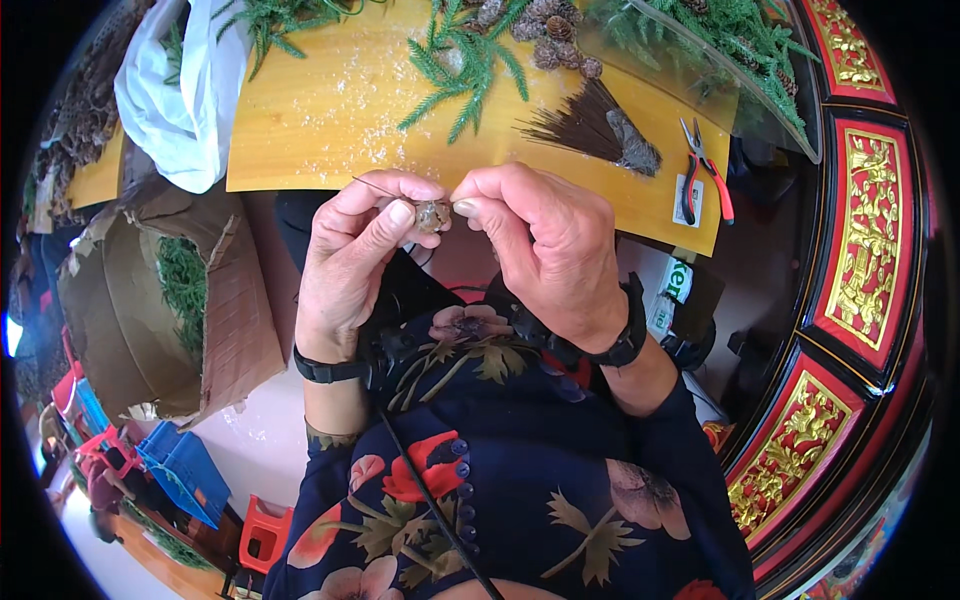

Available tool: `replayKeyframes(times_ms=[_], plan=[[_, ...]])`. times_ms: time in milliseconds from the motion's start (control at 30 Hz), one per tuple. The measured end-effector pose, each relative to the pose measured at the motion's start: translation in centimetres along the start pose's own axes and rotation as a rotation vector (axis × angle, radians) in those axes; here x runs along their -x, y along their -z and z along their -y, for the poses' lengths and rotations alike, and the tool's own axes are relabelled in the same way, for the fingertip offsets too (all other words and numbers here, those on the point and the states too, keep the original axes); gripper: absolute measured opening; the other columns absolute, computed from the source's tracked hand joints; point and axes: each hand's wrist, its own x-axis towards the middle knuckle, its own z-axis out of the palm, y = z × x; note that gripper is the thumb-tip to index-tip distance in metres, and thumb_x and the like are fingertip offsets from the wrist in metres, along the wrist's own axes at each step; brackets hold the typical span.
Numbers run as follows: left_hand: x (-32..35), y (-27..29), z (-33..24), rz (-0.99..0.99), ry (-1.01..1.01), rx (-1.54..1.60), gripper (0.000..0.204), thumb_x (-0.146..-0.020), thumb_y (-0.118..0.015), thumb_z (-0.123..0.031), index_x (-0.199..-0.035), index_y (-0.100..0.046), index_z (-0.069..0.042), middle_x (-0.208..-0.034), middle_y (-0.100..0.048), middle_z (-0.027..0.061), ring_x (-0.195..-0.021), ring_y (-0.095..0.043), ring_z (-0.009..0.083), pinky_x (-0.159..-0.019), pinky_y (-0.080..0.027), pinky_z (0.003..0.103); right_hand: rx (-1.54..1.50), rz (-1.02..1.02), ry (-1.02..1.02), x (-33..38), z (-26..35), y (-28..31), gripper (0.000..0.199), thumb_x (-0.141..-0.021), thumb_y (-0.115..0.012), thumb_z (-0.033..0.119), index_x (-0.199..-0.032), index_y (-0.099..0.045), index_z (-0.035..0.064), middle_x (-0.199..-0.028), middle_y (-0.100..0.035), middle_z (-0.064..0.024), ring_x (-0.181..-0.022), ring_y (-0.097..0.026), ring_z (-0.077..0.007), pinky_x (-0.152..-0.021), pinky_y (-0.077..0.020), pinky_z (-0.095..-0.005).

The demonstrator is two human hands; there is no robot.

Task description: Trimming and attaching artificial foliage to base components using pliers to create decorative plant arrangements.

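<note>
My left hand pinches a small brown-grey pine cone between thumb and fingers, just beyond the near edge of the yellow table. From the left hand's fingers a thin brown wire sticks out to the left. Close against the cone's right side is my right hand, its thumb and forefinger pressed together in a pinch. Whatever those fingertips hold is too small to make out. On the table ahead lie a green artificial pine sprig and a bundle of thin brown wire stems.
Red-handled pliers lie at the table's right edge. Behind are pine cones and a clear bin of greenery. A white plastic bag hangs at left, above an open cardboard box. Carved red-gold panels stand at right.
</note>
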Motion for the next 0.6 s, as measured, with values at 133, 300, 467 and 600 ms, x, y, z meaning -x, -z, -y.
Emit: replayKeyframes(times_ms=[133,300,467,600], plan=[[-0.2,0.4,0.5,0.060,0.029,0.018,0.022,-0.095,-0.059,-0.012,-0.111,-0.062,0.003,-0.099,-0.066,0.0105,-0.085,-0.064,0.0148,-0.075,-0.052,0.026,-0.043,0.056,-0.006,0.0,-0.5,0.8,0.005,-0.086,-0.064,-0.001,-0.090,-0.063,0.0021,-0.071,-0.063,-0.0102,-0.063,-0.064,-0.0214,-0.057,-0.0475,-0.0296],[-0.4,-0.1,0.8,0.120,0.059,0.005,0.019,-0.096,-0.058,-0.012,-0.107,-0.063,0.002,-0.097,-0.066,0.0096,-0.082,-0.062,0.0129,-0.073,-0.051,0.025,0.058,0.239,-0.015,-0.1,-0.9,2.2,0.006,-0.085,-0.065,0.001,-0.090,-0.063,0.0022,-0.072,-0.063,-0.0103,-0.065,-0.064,-0.0216,-0.057,-0.0471,-0.0300],[-0.5,-0.7,0.9,0.068,0.114,0.005,0.016,-0.097,-0.055,-0.013,-0.104,-0.062,0.000,-0.098,-0.066,0.0101,-0.078,-0.059,0.0110,-0.070,-0.049,0.024,0.055,0.222,-0.027,0.2,-0.9,2.4,0.006,-0.084,-0.065,0.002,-0.090,-0.063,0.0020,-0.071,-0.061,-0.0099,-0.063,-0.061,-0.0240,-0.057,-0.0463,-0.0325],[-0.6,-0.9,1.0,0.036,0.123,0.017,0.015,-0.098,-0.054,-0.013,-0.104,-0.062,-0.001,-0.098,-0.067,0.0120,-0.077,-0.058,0.0101,-0.068,-0.048,0.023,0.019,0.186,-0.089,0.5,-1.1,2.4,0.005,-0.084,-0.064,0.003,-0.089,-0.062,0.0021,-0.072,-0.061,-0.0101,-0.063,-0.060,-0.0262,-0.057,-0.0461,-0.0342]])
